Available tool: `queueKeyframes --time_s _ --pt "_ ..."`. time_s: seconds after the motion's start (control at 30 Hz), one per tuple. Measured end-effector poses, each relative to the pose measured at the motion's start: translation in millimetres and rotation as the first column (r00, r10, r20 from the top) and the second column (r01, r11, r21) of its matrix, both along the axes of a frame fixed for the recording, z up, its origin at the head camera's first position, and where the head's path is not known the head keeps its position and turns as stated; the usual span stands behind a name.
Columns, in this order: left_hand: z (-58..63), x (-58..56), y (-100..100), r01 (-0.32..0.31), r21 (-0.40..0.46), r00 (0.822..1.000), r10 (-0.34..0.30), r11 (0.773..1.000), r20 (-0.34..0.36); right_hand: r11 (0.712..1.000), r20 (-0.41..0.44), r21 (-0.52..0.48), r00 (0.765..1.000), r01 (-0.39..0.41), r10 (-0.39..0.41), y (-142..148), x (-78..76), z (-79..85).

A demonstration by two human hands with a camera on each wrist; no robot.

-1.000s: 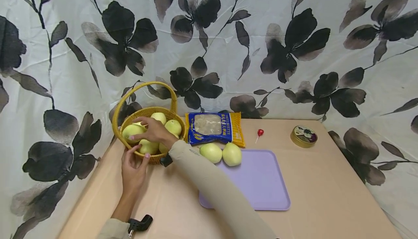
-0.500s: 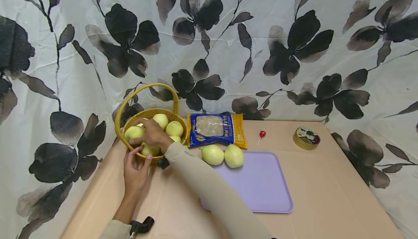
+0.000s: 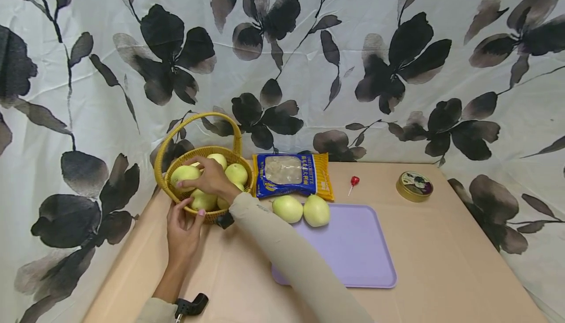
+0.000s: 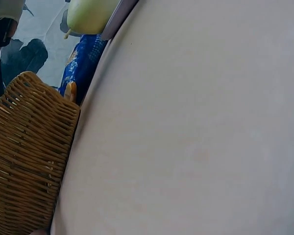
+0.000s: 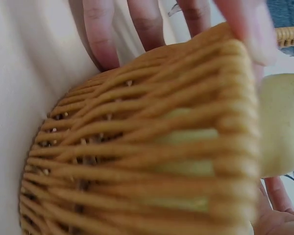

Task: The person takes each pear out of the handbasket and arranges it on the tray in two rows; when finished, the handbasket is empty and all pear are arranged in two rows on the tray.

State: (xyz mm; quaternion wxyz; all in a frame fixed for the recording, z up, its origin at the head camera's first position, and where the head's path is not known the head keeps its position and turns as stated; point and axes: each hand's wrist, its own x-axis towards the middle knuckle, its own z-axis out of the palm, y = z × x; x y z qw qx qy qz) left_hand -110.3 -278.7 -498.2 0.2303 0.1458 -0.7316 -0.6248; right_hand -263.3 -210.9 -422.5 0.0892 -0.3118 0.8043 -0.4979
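A yellow wicker basket [image 3: 239, 142] with a tall handle holds several pale green pears [image 3: 236, 173]. My left hand [image 3: 180, 237] grips the basket's near left rim; in the right wrist view its fingers [image 5: 147, 24] lie along the woven outside while one digit reaches over the rim. My right hand [image 3: 211, 178] is inside the basket from above, thumb and fingers around the leftmost pear [image 3: 184, 173]. Part of that pear is hidden by the hand. In the left wrist view the basket's woven side [image 4: 29, 156] fills the lower left.
Right of the basket lies a blue and yellow orecchiette pasta bag [image 3: 287, 176]. Two pears [image 3: 316, 211] sit at the upper left of a lilac tray [image 3: 353, 249], which the right sleeve [image 3: 295, 259] crosses. Farther right are a red lollipop [image 3: 354, 181] and a round tin [image 3: 414, 186].
My right hand has shifted slightly over the leftmost pear, its thumb dipping and then rising again. The left hand stays at the basket rim.
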Motion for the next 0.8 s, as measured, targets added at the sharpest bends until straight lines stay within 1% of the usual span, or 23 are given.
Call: queueKeyframes --time_s 0.13,0.3,0.47,0.63,0.73,0.8 --pt "1.3 -0.3 2 0.007 0.011 1.0 -0.007 1.0 0.004 0.999 -0.038 -0.025 0.999 0.024 -0.025 10 -1.0 4.1" --pt "1.5 0.9 2 -0.005 0.007 1.0 0.005 1.0 0.008 0.998 -0.089 -0.053 0.996 0.014 -0.019 30 4.4 13.7" --pt "2.5 1.5 3 -0.016 -0.007 1.0 0.016 1.0 -0.005 0.996 -0.093 -0.09 0.995 0.01 -0.019 59 13.5 24.7" --pt "3.0 1.9 5 -0.004 -0.003 1.0 0.004 1.0 0.0 0.992 -0.118 -0.123 0.992 0.03 -0.045 90 22.7 32.3" --pt "4.0 3.4 5 0.001 0.003 1.0 -0.001 1.0 0.011 0.986 -0.118 -0.163 0.992 0.03 -0.05 108 28.8 36.5" --pt "4.4 3.4 4 0.003 0.005 1.0 -0.004 1.0 0.005 0.981 -0.111 -0.194 0.993 0.027 -0.049 121 32.6 39.7"
